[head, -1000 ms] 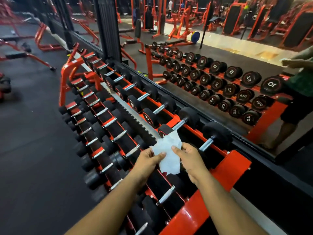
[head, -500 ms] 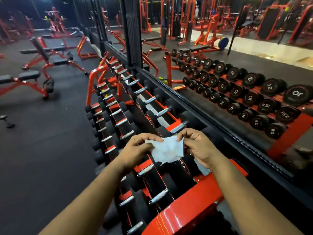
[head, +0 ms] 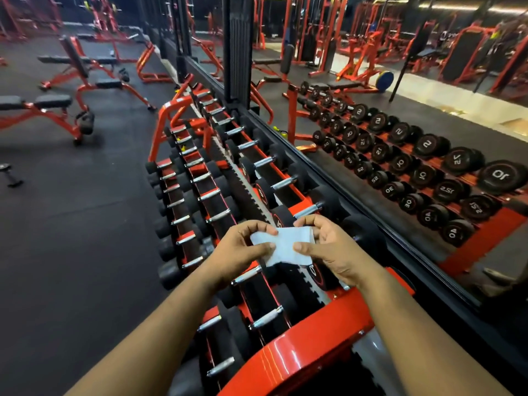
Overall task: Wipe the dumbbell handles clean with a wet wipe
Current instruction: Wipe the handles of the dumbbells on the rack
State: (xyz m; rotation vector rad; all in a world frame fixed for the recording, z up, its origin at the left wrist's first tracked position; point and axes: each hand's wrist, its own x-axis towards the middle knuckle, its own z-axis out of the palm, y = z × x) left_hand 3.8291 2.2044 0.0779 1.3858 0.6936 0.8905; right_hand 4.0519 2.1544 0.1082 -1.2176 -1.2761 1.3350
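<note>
My left hand (head: 240,247) and right hand (head: 328,247) pinch the wet wipe (head: 285,247) taut between fingertips — folding it, I judge — above the racked dumbbell handles (head: 248,274) below.

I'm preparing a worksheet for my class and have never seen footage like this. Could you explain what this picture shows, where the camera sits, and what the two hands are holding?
There is no machine here: a person wears a wide-angle camera on the head, looking forward and down at their own bare arms. The left hand and right hand each pinch one side of a folded white wet wipe, held in the air. Below stands a red steel rack carrying rows of black round-headed dumbbells with silver metal handles. The wipe touches no handle yet. On the right, a wall mirror repeats the rack.
</note>
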